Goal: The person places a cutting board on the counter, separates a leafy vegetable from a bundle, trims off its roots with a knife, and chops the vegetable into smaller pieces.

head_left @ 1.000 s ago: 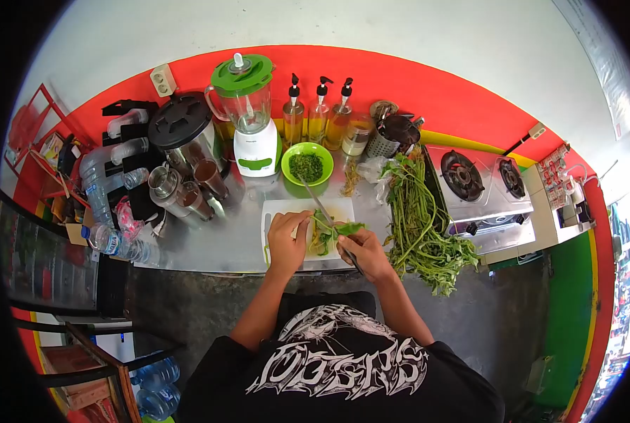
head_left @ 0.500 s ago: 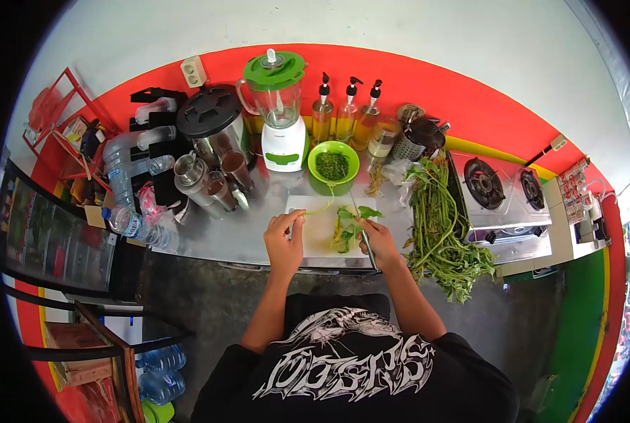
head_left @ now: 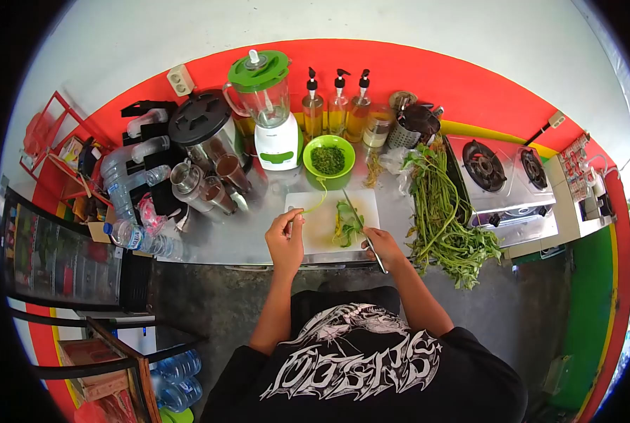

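My left hand point(head_left: 285, 241) pinches one end of a thin green stem point(head_left: 315, 206), which rises in a curve toward the front of a green bowl point(head_left: 317, 182). Chopped greens point(head_left: 328, 160) fill the inside of that bowl. In my right hand point(head_left: 385, 248) is a knife point(head_left: 355, 213), its blade angled up and to the left. Under the blade, leafy green pieces point(head_left: 346, 225) lie on the white cutting board point(head_left: 316, 240), some of them yellowish. Both hands are at the board's near edge, one on each side.
A large bunch of leafy stems point(head_left: 438, 211) hangs over the counter's front edge at right, beside a gas stove point(head_left: 502, 183). Behind the bowl stand a blender point(head_left: 276, 144) and pump bottles point(head_left: 337, 113). Metal jugs point(head_left: 201, 187) and a water bottle point(head_left: 135, 236) are at left.
The whole view has shifted slightly. My right hand and the knife have moved a little down and right, and the leaf beside that hand now lies closer to the pile. My left hand keeps the stem.
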Action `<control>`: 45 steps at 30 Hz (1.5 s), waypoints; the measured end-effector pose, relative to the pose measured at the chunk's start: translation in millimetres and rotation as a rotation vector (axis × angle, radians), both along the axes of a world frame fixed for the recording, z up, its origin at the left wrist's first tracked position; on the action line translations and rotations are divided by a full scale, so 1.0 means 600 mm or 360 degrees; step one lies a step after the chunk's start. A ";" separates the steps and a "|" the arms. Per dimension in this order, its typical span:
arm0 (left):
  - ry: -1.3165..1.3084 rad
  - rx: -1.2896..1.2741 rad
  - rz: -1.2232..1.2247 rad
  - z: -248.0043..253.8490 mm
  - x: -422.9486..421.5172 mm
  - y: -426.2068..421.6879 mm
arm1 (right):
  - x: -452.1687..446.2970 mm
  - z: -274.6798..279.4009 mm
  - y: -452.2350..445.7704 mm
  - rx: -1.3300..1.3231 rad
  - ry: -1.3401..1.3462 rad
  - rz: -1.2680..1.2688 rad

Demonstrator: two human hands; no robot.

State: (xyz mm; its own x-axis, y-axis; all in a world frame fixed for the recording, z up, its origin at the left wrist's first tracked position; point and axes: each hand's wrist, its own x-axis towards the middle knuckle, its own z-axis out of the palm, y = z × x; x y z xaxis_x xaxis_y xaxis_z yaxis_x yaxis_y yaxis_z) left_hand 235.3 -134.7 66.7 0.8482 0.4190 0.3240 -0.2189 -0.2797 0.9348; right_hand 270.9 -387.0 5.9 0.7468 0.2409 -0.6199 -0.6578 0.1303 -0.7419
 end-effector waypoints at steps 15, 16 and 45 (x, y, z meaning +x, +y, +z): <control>0.0309 -0.0527 0.0239 -0.057 -0.004 0.055 | -0.058 -0.108 0.000 -0.1562 -0.1174 0.0488; 0.0342 -0.0528 0.0256 -0.061 -0.011 0.059 | -0.059 -0.102 0.015 -0.1604 -0.1162 0.0532; 0.0454 -0.0764 -0.0073 -0.067 0.009 0.087 | 0.011 -0.049 0.111 -0.1297 -0.1324 0.0566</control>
State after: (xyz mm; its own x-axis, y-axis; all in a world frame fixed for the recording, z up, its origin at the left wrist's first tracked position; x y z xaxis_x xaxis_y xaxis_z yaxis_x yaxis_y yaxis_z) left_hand 240.6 -82.2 26.8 0.8952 0.4235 -0.1389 0.0593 0.1957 0.9789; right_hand 277.8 -320.2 -23.8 0.9598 0.2765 -0.0484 0.1534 -0.6610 -0.7345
